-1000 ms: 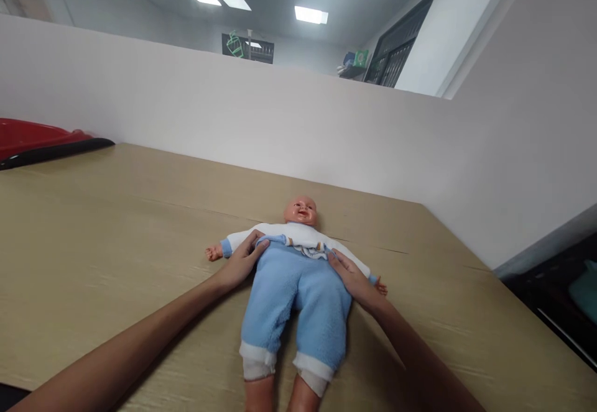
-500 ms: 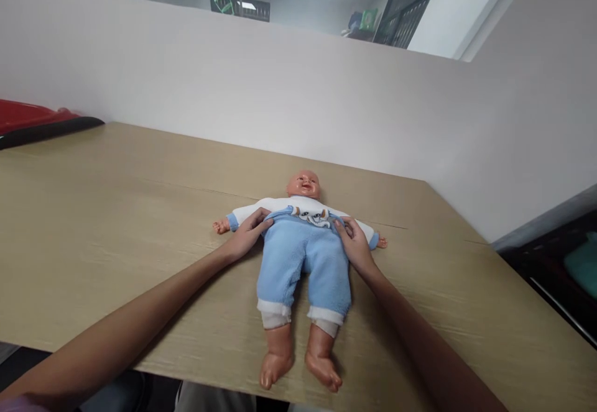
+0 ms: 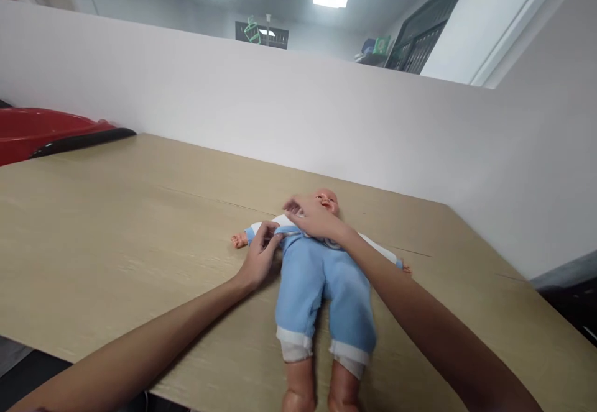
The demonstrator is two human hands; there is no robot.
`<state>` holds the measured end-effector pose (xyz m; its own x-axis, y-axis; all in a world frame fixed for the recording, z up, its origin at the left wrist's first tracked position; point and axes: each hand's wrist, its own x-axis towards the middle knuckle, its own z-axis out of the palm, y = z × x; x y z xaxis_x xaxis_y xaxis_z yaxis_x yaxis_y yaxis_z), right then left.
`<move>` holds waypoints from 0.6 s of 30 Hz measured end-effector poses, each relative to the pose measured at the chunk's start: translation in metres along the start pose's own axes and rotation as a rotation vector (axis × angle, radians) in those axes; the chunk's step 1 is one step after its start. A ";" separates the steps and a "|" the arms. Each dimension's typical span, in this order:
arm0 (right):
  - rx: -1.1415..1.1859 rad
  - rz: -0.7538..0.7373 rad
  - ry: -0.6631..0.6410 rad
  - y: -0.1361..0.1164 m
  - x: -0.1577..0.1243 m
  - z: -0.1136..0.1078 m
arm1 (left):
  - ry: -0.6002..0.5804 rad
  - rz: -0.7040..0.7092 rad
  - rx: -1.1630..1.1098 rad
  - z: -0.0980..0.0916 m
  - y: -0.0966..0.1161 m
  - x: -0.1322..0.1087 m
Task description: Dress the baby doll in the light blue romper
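A baby doll (image 3: 328,201) lies on its back, its head away from me and its bare feet cut off by the bottom of the view. It wears a white top with blue cuffs and fluffy blue trousers (image 3: 303,288) with white hems. My left hand (image 3: 260,256) pinches the waistband at the doll's side on my left, thumb against fingers. Across the doll's chest reaches my right hand (image 3: 317,218), fingers stretched out towards the left and holding nothing. It hides most of the top and part of the face.
The doll lies on a light wooden table (image 3: 140,225) with a white low wall (image 3: 233,107) behind it. A red plastic object (image 3: 51,126) with a black edge stands past the table's far left corner. Something dark (image 3: 571,300) is beside the right edge.
My right hand has let go of the waistband on the right and moved left over the doll's chest. My left hand stays at the waistband. The view has tilted up and shifted left.
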<state>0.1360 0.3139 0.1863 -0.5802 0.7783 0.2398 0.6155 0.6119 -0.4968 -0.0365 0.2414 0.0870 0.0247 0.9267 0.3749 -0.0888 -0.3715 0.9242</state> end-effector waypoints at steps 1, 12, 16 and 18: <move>-0.037 -0.032 -0.151 0.002 0.016 0.006 | -0.004 -0.003 -0.019 0.000 0.001 -0.001; 0.055 -0.183 -0.388 0.023 0.059 0.018 | -0.065 -0.048 -0.030 -0.004 -0.001 -0.006; 0.261 -0.148 -0.294 0.041 0.035 -0.001 | -0.118 0.041 0.000 -0.006 0.003 -0.009; 0.297 -0.136 -0.317 0.047 0.025 -0.003 | -0.104 0.122 -0.007 -0.006 0.004 -0.012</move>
<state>0.1519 0.3626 0.1714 -0.8087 0.5834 0.0751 0.3693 0.6030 -0.7071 -0.0435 0.2288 0.0858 0.1165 0.8640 0.4899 -0.1045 -0.4798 0.8711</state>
